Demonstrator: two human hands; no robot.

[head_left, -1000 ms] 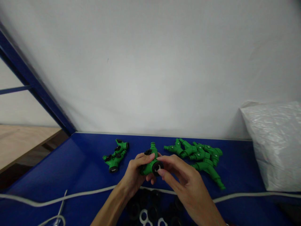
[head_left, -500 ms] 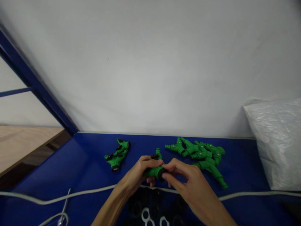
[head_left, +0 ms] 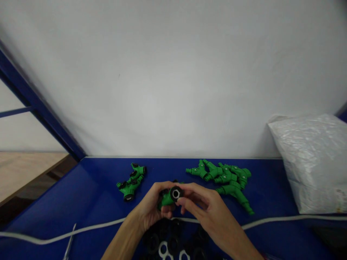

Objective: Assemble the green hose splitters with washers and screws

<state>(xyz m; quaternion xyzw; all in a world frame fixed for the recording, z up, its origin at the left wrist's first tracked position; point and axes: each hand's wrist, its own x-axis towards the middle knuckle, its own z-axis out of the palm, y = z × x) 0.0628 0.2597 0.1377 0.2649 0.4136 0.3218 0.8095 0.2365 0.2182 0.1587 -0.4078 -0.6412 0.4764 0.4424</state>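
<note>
A green Y-shaped hose splitter (head_left: 166,200) is in my left hand (head_left: 151,206), whose fingers wrap round its body. Its wide end carries a black ring (head_left: 176,194) with a white part inside, and that end is tilted toward me. The thumb and forefinger of my right hand (head_left: 202,202) pinch the ring's right side. Below my hands lies a pile of black rings (head_left: 173,245) mixed with white ring-shaped pieces (head_left: 163,248). Part of the splitter is hidden behind my fingers.
Green splitters with black fittings (head_left: 131,187) lie to the left; several bare green splitters (head_left: 230,177) are heaped to the right. A white cable (head_left: 89,228) crosses the blue table (head_left: 92,195). A thin pale tool (head_left: 69,242) lies front left, and a plastic-wrapped package (head_left: 311,162) stands at right.
The splitter has turned so its black-ringed end faces me, showing the white part inside. Both hands still hold it. The whole view has shifted slightly.
</note>
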